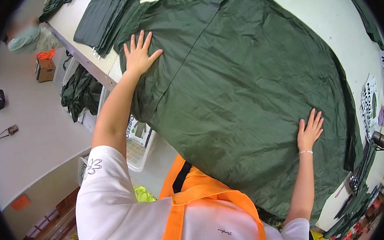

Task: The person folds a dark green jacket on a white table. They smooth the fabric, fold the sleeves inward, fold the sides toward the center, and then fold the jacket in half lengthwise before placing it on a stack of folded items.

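Note:
A large dark green waterproof garment (243,80) lies spread across the table in front of me, with creases over its surface and a long seam running along its left part. My left hand (139,56) rests flat on its upper left area, fingers spread. Lower on the right side, my right hand (309,131) presses flat on the same fabric, fingers stretched out and a thin band round the wrist. Neither hand grips anything. The near edge of the garment hangs over the table edge against my orange apron (202,192).
A stack of folded dark green garments (103,21) sits at the table's far left. Below the left edge are a white plastic basket (136,157) and bundled dark fabric (81,92). A dark mug (380,140) and printed packaging (370,103) lie at the right. Another person (25,40) is at far left.

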Tool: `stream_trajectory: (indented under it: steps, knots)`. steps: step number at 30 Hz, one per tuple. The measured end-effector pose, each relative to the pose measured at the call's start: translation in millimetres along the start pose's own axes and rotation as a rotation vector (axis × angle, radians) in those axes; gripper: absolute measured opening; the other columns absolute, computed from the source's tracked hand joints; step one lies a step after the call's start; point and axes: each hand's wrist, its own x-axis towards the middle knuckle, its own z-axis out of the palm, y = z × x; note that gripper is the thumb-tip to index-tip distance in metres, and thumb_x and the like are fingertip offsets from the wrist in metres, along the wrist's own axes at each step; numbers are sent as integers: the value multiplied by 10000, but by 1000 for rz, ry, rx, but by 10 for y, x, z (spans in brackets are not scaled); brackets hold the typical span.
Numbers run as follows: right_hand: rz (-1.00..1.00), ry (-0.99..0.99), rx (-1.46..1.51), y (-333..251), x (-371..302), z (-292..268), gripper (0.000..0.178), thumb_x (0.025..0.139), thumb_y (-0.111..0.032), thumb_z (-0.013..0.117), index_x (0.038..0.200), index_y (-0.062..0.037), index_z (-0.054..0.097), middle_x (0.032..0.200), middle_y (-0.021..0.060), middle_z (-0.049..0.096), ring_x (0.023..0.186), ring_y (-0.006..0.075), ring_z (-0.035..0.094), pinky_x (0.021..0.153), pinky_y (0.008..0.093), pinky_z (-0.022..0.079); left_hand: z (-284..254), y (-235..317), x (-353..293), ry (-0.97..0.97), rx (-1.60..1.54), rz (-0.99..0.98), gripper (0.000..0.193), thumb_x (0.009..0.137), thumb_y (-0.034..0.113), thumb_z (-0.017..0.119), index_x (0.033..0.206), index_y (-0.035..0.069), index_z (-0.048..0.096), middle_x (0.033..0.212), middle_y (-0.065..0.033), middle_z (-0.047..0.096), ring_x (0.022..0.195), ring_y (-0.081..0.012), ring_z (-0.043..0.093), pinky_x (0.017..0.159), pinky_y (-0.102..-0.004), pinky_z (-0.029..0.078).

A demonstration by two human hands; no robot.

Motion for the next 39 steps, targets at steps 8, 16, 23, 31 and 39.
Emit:
stream_trajectory:
  steps: [8, 16, 23, 31, 39]
  knots:
    - [78, 78, -301, -99, 1010, -3, 537, 974, -415, 359, 1467, -242, 238, 1535, 78, 172, 1408, 314, 144, 1080, 596, 113, 275, 260, 785, 207, -119, 20, 761, 823, 665, 464, 1431, 229, 324, 1507, -71, 255, 1385, -336, 194, 1072, -613, 103]
    - [-277, -51, 128, -1891, -116, -65, 567, 896, -207, 510, 1430, -149, 331, 1516, 124, 217, 1399, 332, 176, 1109, 539, 106, -297, 711, -162, 11, -392, 164, 546, 872, 365, 560, 1363, 174, 418, 1479, -74, 301, 1373, -289, 244, 1090, -549, 155]
    - [-275, -49, 168, -1881, -415, -37, 539, 908, -190, 488, 1426, -154, 344, 1518, 101, 222, 1397, 306, 195, 1111, 520, 112, -613, -14, -914, 388, -555, -135, 481, 790, 157, 692, 1227, 48, 524, 1278, -175, 500, 1177, -309, 472, 984, -397, 355]
    - [-286, 50, 133, -1946, -456, 12, 514, 920, -230, 459, 1421, -180, 355, 1507, 70, 262, 1391, 275, 222, 1109, 510, 140, -702, -222, -1927, -70, -1315, -914, 297, 944, 222, 517, 996, -58, 600, 840, -77, 646, 770, -135, 559, 752, -301, 453]
    - [-227, 58, 123, -2191, -577, -155, 566, 825, -247, 590, 1361, -176, 422, 1458, 86, 326, 1351, 305, 285, 1066, 549, 228, -126, -896, -1774, 164, -569, -737, 300, 842, 127, 539, 1075, -61, 525, 1006, -176, 579, 928, -288, 536, 850, -386, 415]
